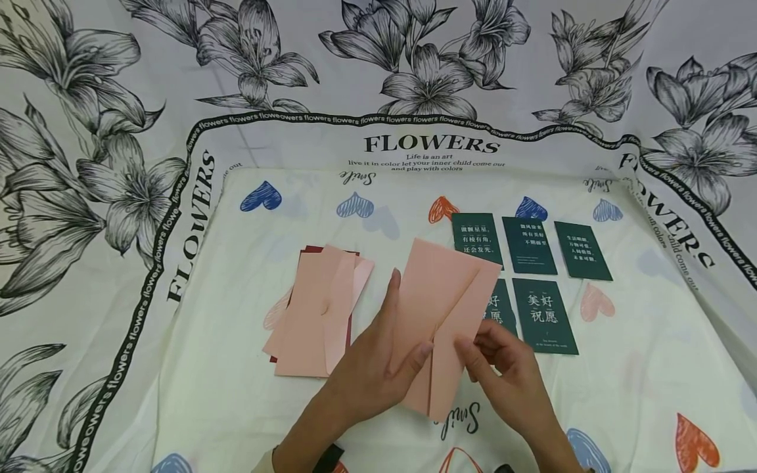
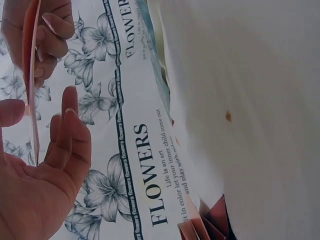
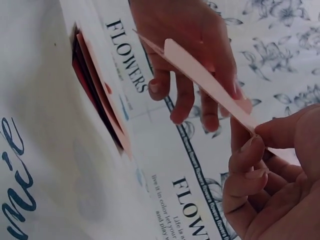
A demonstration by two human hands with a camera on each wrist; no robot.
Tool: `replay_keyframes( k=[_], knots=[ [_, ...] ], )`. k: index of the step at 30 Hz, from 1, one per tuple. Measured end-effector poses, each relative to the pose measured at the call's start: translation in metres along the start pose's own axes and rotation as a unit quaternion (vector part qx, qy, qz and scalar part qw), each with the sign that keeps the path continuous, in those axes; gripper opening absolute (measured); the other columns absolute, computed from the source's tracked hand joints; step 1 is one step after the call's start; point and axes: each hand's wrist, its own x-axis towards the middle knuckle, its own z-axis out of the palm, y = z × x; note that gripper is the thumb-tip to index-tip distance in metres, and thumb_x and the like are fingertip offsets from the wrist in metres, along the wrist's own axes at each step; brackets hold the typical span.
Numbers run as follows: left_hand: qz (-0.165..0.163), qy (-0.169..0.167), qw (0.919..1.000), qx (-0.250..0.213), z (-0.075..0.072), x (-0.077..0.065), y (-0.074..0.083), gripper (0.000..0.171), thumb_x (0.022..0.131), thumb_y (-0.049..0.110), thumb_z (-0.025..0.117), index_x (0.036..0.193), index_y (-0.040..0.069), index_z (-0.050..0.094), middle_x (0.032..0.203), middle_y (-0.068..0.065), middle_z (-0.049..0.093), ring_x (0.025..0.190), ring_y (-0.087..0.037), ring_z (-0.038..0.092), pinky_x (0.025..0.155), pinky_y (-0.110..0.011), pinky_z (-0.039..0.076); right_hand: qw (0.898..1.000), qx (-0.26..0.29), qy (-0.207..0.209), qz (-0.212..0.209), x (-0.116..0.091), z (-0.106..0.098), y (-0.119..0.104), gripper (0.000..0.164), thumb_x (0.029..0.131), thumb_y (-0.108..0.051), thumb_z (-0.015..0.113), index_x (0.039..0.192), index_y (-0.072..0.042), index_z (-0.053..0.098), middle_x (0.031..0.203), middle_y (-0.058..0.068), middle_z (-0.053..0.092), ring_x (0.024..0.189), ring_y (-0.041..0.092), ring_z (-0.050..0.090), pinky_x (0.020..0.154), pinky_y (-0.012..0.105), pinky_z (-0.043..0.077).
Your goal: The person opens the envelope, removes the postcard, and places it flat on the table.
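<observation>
A pink envelope (image 1: 440,289) is held up over the cloth, tilted, its flap seam facing the head camera. My left hand (image 1: 369,368) grips its left side, thumb across the front and fingers behind. At the right edge, my right hand (image 1: 511,371) pinches the envelope between thumb and fingers. In the right wrist view the envelope (image 3: 200,82) appears nearly edge-on, running from the right fingertips towards the other hand. Left of the hands lies a stack of pink envelopes (image 1: 304,315), with dark red pieces showing at its edges.
Several dark green cards with white writing lie in two rows at the right, among them a large-lettered card (image 1: 544,315); the held envelope partly covers two. Underneath is a pale cloth (image 1: 225,407) with printed hearts, bordered by a flower-patterned cloth (image 1: 296,141).
</observation>
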Motion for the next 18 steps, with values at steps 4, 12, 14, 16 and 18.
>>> replay_keyframes(
  k=[4, 12, 14, 16, 18],
  knots=[
    [0.005, 0.023, 0.9995, -0.021, 0.005, -0.001, 0.001, 0.097, 0.103, 0.049, 0.064, 0.17, 0.033, -0.004, 0.174, 0.012, 0.019, 0.154, -0.009, 0.033, 0.121, -0.051, 0.036, 1.0, -0.009, 0.017, -0.005, 0.002, 0.006, 0.002, 0.018, 0.105, -0.003, 0.065, 0.119, -0.014, 0.066, 0.089, 0.002, 0.069, 0.064, 0.027, 0.063, 0.057, 0.032, 0.056],
    [-0.008, 0.084, 0.9936, -0.075, 0.01, -0.003, 0.001, 0.089, 0.095, 0.04, 0.079, 0.163, 0.038, 0.021, 0.142, 0.013, 0.056, 0.117, -0.009, 0.062, 0.095, -0.042, 0.055, 0.999, -0.03, 0.038, -0.011, 0.003, 0.014, -0.002, 0.021, 0.104, -0.007, 0.067, 0.123, -0.017, 0.065, 0.103, 0.002, 0.067, 0.075, 0.02, 0.069, 0.066, 0.032, 0.061],
    [-0.013, 0.092, 0.9915, -0.09, 0.01, -0.003, 0.001, 0.084, 0.095, 0.04, 0.08, 0.16, 0.038, 0.027, 0.138, 0.013, 0.059, 0.115, -0.009, 0.063, 0.093, -0.041, 0.056, 0.999, -0.028, 0.036, -0.014, 0.003, 0.016, -0.003, 0.024, 0.104, -0.006, 0.068, 0.124, -0.018, 0.065, 0.105, 0.0, 0.067, 0.076, 0.019, 0.069, 0.066, 0.032, 0.061],
    [-0.019, 0.094, 0.9889, -0.114, 0.008, -0.004, 0.001, 0.079, 0.095, 0.038, 0.08, 0.156, 0.039, 0.031, 0.137, 0.012, 0.06, 0.115, -0.011, 0.064, 0.093, -0.041, 0.056, 0.999, -0.027, 0.032, -0.021, 0.003, 0.018, -0.003, 0.026, 0.103, -0.005, 0.067, 0.126, -0.018, 0.065, 0.104, 0.0, 0.068, 0.074, 0.019, 0.068, 0.065, 0.031, 0.06],
    [-0.025, 0.092, 0.9865, -0.133, 0.006, -0.004, 0.001, 0.075, 0.095, 0.036, 0.08, 0.154, 0.039, 0.034, 0.138, 0.012, 0.06, 0.116, -0.013, 0.064, 0.093, -0.042, 0.056, 0.999, -0.028, 0.027, -0.027, 0.004, 0.02, -0.003, 0.028, 0.103, -0.004, 0.067, 0.127, -0.018, 0.066, 0.102, -0.002, 0.068, 0.072, 0.019, 0.067, 0.063, 0.03, 0.059]
  ],
)
